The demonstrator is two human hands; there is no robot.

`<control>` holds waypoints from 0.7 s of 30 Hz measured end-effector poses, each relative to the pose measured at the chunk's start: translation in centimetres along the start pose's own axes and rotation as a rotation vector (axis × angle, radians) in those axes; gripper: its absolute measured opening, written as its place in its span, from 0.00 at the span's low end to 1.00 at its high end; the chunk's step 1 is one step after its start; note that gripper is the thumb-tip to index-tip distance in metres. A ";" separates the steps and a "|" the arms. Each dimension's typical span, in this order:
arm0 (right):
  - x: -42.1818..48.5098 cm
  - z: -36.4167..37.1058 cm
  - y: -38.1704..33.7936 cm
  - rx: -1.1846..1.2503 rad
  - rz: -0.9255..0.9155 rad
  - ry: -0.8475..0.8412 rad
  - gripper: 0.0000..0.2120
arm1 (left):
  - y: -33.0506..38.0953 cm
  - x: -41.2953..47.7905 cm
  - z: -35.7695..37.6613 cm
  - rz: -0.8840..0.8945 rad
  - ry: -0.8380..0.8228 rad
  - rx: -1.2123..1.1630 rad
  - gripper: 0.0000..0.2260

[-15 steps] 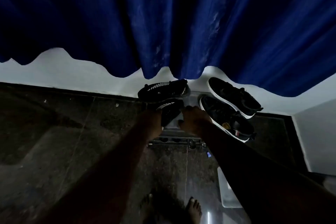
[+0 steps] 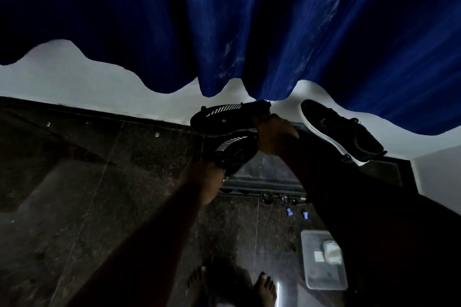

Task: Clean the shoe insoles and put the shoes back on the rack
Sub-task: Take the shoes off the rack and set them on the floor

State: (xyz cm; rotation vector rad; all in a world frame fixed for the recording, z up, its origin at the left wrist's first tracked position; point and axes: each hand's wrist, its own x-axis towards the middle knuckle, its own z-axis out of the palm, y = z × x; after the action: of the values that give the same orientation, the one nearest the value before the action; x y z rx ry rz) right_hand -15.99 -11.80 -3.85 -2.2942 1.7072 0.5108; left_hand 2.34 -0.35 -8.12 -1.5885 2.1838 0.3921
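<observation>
Left hand (image 2: 204, 179) curled round the near end of a striped black shoe (image 2: 233, 154), holding it tilted above the rack (image 2: 262, 184), probably to set it beside its mate (image 2: 224, 116). Right hand (image 2: 275, 136) at the far end, fingers bent; unclear which shoe gripped.

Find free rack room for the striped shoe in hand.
Bare rack top shows between the held striped shoe and the right forearm, nearer than the far striped shoe. Right end is crowded by the white-soled shoe. Dark floor left of the rack is bare.
</observation>
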 end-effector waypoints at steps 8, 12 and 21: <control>3.1 1.7 0.8 -0.068 0.004 -0.015 0.31 | -0.3 1.7 0.0 -0.002 -0.013 -0.008 0.12; 2.9 2.6 0.7 -0.043 -0.019 0.038 0.24 | -0.3 1.8 -0.3 -0.015 -0.028 -0.006 0.12; -1.4 2.1 0.7 -0.137 -0.078 0.116 0.18 | 1.0 -0.6 -0.7 -0.092 0.047 -0.045 0.14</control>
State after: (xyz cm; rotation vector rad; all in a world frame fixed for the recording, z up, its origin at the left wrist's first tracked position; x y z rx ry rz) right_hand -17.32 -9.97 -5.14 -2.5212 1.6732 0.5026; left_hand 1.37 0.11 -7.23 -1.7315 2.1412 0.3817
